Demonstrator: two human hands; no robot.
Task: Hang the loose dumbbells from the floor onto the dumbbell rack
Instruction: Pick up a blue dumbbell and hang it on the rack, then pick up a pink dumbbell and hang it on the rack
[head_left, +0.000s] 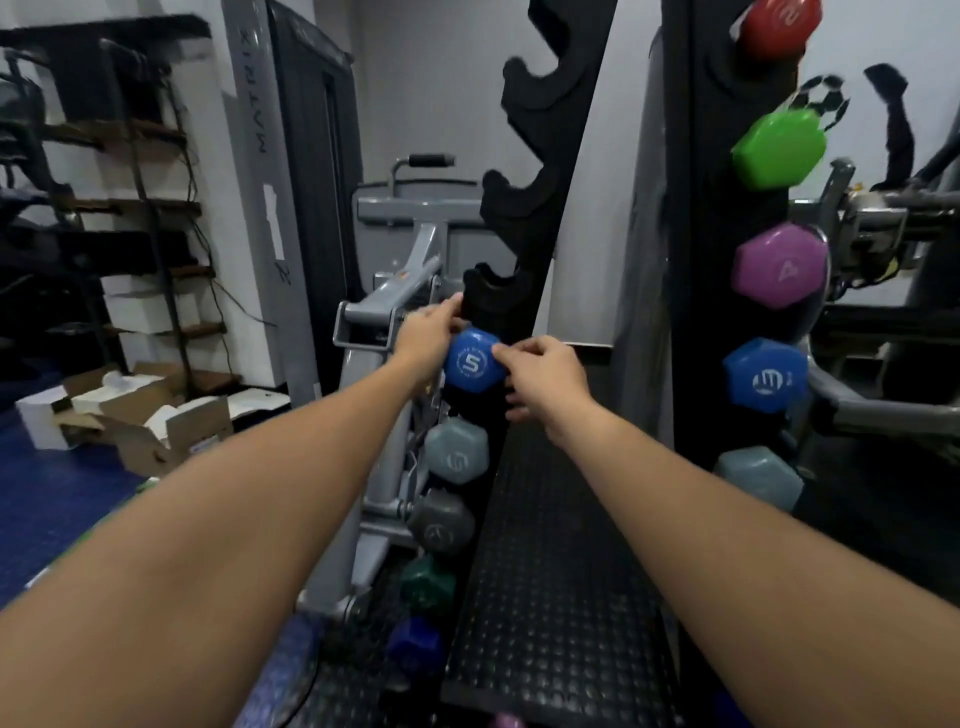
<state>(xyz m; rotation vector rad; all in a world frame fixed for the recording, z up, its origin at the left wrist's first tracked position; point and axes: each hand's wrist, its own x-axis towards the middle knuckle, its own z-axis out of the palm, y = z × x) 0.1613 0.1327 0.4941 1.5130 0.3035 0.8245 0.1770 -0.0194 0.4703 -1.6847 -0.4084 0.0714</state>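
Both hands on blue "5" dumbbell (471, 365) at rack (524, 218): left hand (427, 332) grips, right hand (543, 371) pinches.

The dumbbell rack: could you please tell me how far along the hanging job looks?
Mostly filled: the black dumbbell rack already carries dumbbells on both sides. In hand: both hands, left hand and right hand, are at the blue hexagonal dumbbell marked 5. Left: three upper hooks stand empty; a pink object at the bottom edge is unclear.

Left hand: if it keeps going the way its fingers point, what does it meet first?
Probably the black notched rack upright: the left hand reaches up and forward beside the blue hexagonal dumbbell marked 5, fingertips at its empty hook. Depth is unclear.
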